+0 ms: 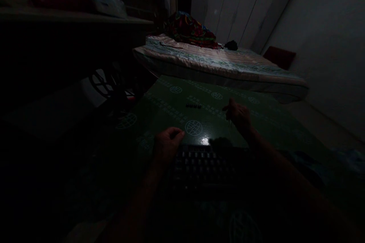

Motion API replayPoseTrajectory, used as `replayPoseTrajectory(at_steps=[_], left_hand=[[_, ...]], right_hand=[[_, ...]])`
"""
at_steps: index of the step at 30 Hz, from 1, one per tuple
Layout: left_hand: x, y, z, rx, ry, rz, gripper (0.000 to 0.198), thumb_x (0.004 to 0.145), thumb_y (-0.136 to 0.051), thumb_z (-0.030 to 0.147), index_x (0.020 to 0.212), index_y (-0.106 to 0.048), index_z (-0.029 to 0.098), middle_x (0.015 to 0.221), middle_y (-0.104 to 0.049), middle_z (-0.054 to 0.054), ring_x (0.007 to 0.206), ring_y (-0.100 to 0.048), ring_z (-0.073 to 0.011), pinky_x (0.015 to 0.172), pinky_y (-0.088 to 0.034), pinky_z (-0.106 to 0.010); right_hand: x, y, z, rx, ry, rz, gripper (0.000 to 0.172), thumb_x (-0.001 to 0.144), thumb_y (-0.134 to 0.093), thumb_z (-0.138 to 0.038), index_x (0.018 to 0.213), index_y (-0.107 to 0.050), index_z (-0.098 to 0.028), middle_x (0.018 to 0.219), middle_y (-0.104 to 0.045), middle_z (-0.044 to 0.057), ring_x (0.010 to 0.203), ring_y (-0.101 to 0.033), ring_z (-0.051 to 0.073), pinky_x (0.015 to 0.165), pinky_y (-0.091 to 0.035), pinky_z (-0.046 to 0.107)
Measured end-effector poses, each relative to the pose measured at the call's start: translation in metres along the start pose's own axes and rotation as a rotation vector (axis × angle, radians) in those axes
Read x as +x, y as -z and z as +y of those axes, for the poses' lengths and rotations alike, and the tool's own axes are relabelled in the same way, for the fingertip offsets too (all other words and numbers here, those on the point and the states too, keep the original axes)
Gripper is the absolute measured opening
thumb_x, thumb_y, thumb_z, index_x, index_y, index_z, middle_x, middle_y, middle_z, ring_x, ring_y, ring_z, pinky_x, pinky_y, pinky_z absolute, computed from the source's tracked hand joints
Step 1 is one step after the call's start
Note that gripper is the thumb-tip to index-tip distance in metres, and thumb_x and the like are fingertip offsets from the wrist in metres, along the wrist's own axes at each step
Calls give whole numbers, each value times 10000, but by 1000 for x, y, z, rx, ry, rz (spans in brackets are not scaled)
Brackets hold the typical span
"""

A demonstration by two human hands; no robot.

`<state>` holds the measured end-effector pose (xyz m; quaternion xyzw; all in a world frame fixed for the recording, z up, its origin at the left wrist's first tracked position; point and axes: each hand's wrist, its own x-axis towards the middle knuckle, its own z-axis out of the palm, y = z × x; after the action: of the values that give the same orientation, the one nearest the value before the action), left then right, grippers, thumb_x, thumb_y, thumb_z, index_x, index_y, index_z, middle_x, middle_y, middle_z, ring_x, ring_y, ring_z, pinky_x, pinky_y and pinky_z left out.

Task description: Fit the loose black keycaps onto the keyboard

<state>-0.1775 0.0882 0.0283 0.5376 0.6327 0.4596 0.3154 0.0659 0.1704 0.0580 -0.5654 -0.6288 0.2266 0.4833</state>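
Note:
A dark keyboard (207, 167) with rows of black keys lies on the green table. My left hand (167, 144) is beside its upper left corner, thumb and index finger curled together; whether anything is between them is too dark to see. Over the table beyond the keyboard, my right hand (238, 115) is raised with its fingers bent in, and something thin seems to hang below the fingertips. Several small dark pieces (193, 106) stand in a short row farther back, to the left of my right hand.
The green tabletop (162, 100) carries white globe prints and lettering. Behind it stands a bed (205, 59) with a bundled floral blanket (191, 30). A shelf (71, 15) with bags is at the left, above a spoked wheel (101, 83). Cloth lies at the right.

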Motion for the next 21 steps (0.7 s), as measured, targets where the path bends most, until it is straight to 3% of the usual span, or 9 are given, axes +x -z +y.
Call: replayPoseTrajectory(at_steps=[4,8,11,14,21], left_hand=[[-9,-10,3,111,-210,-121,193,739,-543,320,782,-665,176,805,-700,-30,773,-644,-190,724,-492,-294],[-15,-23,6,329,-518,-249,163,759,-534,205,837,-669,157,923,-698,-83,908,-626,-210,830,-480,-328],[-18,-33,11,484,-657,-348,167,788,-527,169,883,-663,150,952,-691,-98,941,-610,-223,866,-468,-357],[-20,-41,14,599,-685,-406,159,803,-535,178,908,-654,162,987,-677,-94,968,-591,-231,884,-451,-373],[-21,-50,14,695,-578,-460,153,841,-500,212,881,-648,203,929,-678,-51,912,-598,-202,821,-445,-324]], right_hand=[[-52,21,-12,159,-141,112,616,789,-384,-713,698,-632,-157,438,-571,3,368,-483,100,407,-354,216],[-86,23,-19,378,-321,14,525,724,-544,-668,770,-614,-150,579,-667,33,377,-528,96,385,-391,206],[-97,20,-20,451,-363,-52,472,690,-631,-604,788,-626,-142,635,-685,41,447,-591,108,416,-429,193],[-99,18,-19,498,-336,-36,441,687,-653,-574,777,-627,-143,651,-688,41,469,-611,116,422,-440,190],[-98,17,-19,560,-297,21,428,711,-638,-568,751,-614,-143,603,-666,19,431,-587,106,411,-432,194]])
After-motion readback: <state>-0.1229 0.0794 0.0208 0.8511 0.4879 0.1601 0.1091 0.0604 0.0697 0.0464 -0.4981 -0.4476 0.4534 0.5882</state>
